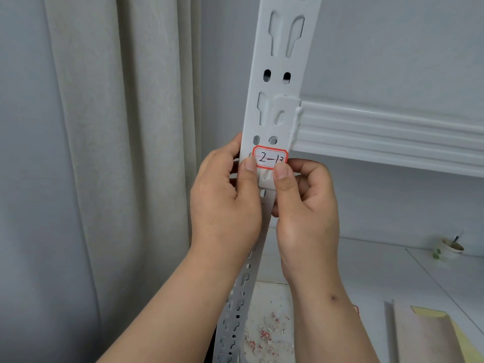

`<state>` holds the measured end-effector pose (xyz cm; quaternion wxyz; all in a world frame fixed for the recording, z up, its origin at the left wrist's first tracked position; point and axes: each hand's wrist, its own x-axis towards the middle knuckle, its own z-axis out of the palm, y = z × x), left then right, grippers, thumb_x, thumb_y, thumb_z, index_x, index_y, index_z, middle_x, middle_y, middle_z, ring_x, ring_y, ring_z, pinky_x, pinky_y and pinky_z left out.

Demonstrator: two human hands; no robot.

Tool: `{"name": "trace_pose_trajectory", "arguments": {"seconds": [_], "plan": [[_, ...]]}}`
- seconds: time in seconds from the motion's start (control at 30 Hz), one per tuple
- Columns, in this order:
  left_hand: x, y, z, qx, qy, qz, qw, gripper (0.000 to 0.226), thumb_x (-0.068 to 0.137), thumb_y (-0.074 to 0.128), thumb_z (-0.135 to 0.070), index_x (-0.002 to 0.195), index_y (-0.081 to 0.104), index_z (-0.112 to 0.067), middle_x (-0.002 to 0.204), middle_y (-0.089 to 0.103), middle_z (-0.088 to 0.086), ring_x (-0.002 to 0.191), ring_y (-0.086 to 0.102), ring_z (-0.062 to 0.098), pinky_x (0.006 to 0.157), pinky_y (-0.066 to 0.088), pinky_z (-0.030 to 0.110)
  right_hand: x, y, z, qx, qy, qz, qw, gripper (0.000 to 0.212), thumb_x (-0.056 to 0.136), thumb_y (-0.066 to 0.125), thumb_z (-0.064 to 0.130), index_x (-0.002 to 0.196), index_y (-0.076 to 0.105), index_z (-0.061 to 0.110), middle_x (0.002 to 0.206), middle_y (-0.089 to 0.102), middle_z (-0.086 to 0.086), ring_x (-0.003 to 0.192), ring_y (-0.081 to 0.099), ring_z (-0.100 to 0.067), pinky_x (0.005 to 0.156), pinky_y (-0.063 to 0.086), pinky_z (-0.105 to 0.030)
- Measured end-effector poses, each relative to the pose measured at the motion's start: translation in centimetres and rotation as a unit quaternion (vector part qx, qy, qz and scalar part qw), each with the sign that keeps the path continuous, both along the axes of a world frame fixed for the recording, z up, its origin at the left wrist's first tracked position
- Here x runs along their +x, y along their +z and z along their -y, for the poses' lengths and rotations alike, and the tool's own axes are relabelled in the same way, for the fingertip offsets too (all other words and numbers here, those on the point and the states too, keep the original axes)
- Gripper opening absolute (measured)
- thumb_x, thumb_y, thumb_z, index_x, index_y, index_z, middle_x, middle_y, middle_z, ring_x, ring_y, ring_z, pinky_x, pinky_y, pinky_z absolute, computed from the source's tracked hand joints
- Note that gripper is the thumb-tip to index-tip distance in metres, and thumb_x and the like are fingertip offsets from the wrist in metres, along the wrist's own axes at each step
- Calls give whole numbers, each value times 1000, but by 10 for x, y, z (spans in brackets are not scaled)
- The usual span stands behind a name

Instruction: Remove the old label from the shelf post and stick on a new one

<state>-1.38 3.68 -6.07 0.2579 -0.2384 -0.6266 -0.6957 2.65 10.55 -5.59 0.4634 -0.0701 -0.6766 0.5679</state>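
Handling this label [270,157] calls for a light touch — it is a small slip of paper with a red border and "2-13" handwritten on it, weighing next to nothing, thin and floppy once free, and I would expect it to tear or curl onto its own glue if you pull hard. It sits flat against the white shelf post [284,61], just below a pair of oval holes and level with the bracket where the shelf beam [392,132] joins the post. Whether it is the old one or the new one, you cannot tell from this view. The post itself is stiff painted metal, smooth between its punched slots, so it gives you a firm backing to press against. Take the paper by a corner or along its lower edge, never by the middle.

Your left hand [225,203] curls round the left side of the post, fingers wrapped behind it, thumb tip resting on the label's lower-left corner. Your right hand [306,205] is loosely curled, its fingers folded in at the post's right edge, thumb tip pressing the label's lower-right corner — both thumbs touch the paper while the rest of each hand steadies on the post

Below, red and white paper scraps [267,334] litter the lower shelf, and a small cup [449,248] stands well apart at the right
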Motion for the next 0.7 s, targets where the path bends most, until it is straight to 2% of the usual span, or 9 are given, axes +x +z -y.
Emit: {"name": "trace_pose_trajectory", "arguments": {"seconds": [0.13, 0.27, 0.37, 0.43, 0.5, 0.6, 0.7], "plan": [[1, 2, 1, 13, -17, 19, 1000, 28, 99, 54, -21, 124, 64, -32, 117, 70, -7, 99, 67, 3, 80, 49, 10, 2, 1, 0, 20, -13, 3, 1000, 16, 88, 58, 44, 95, 57, 29, 75, 65, -5, 60, 59, -14, 65, 54, -44], [2, 5, 5, -1, -24, 34, 999, 32, 100, 56, -17, 124, 63, -37, 118, 70, -10, 99, 66, -3, 79, 46, 6, 3, 3, 1, 26, -14, 14, 999, 16, 87, 56, 44, 96, 56, 30, 71, 61, 0, 60, 57, -11, 66, 54, -41], [5, 7, 8, -13, -24, 43, 999, 36, 99, 56, -16, 127, 64, -37, 115, 70, -13, 99, 66, -3, 78, 45, 3, 7, 2, -2, 23, 0, 32, 999, 6, 93, 58, 28, 97, 56, 30, 69, 61, 3, 58, 57, -7, 64, 53, -33], [8, 8, 11, -20, -28, 54, 998, 40, 98, 56, -13, 128, 63, -39, 113, 71, -16, 94, 66, -5, 74, 43, 1, 11, 0, -2, 25, 1, 44, 999, 13, 93, 57, 18, 95, 55, 31, 65, 59, 7, 54, 55, -3, 60, 51, -27], [11, 8, 13, -32, -36, 56, 997, 47, 96, 57, -11, 125, 61, -48, 108, 71, -19, 83, 65, -6, 69, 43, 2, 17, -3, -2, 28, -6, 49, 998, 17, 92, 56, 14, 92, 55, 31, 65, 60, 4, 54, 55, -3, 61, 51, -28], [16, 6, 15, -55, -48, 46, 996, 57, 95, 59, -11, 117, 51, -63, 111, 69, -27, 96, 66, -3, 79, 49, 10, 25, -5, -3, 34, -22, 40, 998, 14, 91, 58, 17, 88, 57, 31, 71, 62, 6, 59, 57, -3, 63, 52, -29], [18, 3, 14, -45, -34, 41, 998, 49, 96, 60, -15, 126, 54, -53, 121, 67, -26, 106, 65, 2, 91, 53, 23, 35, -4, -6, 34, -28, 25, 999, 12, 90, 59, 21, 83, 60, 30, 72, 64, 11, 60, 57, -2, 60, 51, -23]]}}
